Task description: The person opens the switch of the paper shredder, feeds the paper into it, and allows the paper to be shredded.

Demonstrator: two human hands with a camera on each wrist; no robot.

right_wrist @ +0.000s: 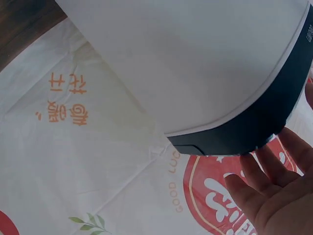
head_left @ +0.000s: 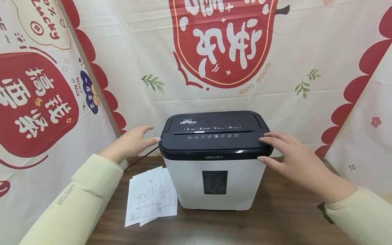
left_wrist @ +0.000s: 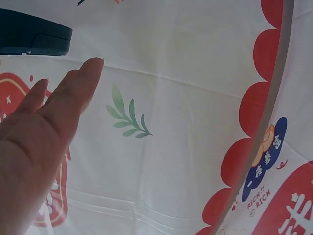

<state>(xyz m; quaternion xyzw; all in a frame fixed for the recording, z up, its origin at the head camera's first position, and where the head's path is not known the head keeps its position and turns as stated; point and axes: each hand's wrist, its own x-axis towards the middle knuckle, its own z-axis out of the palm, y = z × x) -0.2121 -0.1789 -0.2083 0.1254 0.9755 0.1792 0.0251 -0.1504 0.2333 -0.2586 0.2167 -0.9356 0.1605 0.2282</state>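
Flanking the tapered white shredder (head_left: pixel 215 164) on the wood-grain table (head_left: pixel 214 228), left hand (head_left: pixel 132 142) and right hand (head_left: pixel 297 159) spread loosely, gripping nothing! Its dark window (head_left: pixel 215 182) looks murky; a thin black cord (head_left: pixel 142 158) slips from view behind.

Behind the wooden table (head_left: pixel 214 229) hangs a pale cloth (head_left: pixel 131 44) with red scallops (head_left: pixel 355 90), a red emblem (head_left: pixel 223 51) and green leaf sprigs (head_left: pixel 150 80). Left of the table, a second cloth (head_left: pixel 18 190) bears red and blue patches (head_left: pixel 36 129); right of it, a third cloth (head_left: pixel 364 146) carries red flowers (head_left: pixel 376 121).
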